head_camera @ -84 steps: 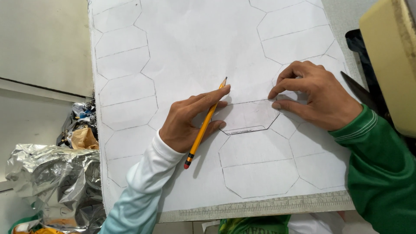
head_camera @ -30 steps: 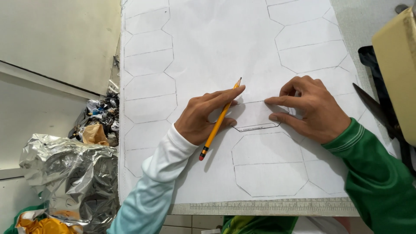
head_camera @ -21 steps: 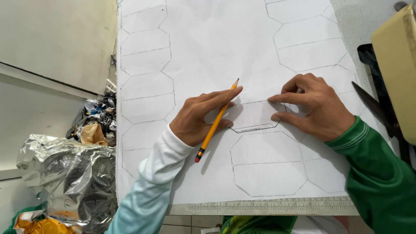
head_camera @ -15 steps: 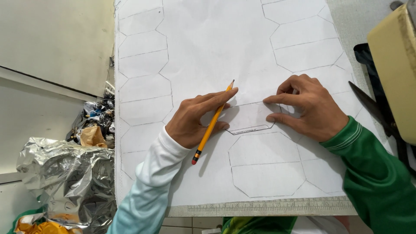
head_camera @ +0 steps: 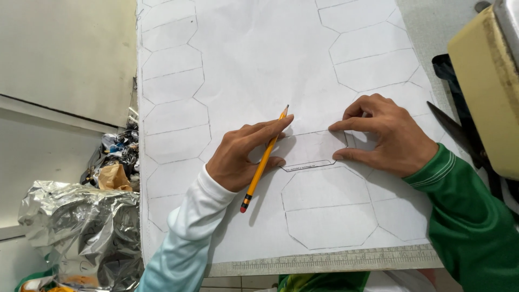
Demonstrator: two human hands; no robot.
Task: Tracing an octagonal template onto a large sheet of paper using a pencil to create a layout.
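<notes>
Both hands press a template (head_camera: 313, 150) on the paper (head_camera: 259, 65), left hand (head_camera: 246, 154) gripping a pencil (head_camera: 264, 160), right hand (head_camera: 386, 135) flat, scissors (head_camera: 459, 135) and foil (head_camera: 81, 227) nearby.

I see bright, even light from overhead; soft shadows fall under both hands on the paper (head_camera: 259, 59). The foil (head_camera: 81, 227) glints slightly. Focus is sharp, edges barely bowed.

Template's (head_camera: 311, 151) left end under left hand (head_camera: 243, 157); scissors (head_camera: 459, 132) partly behind yellow machine (head_camera: 486, 86).
</notes>
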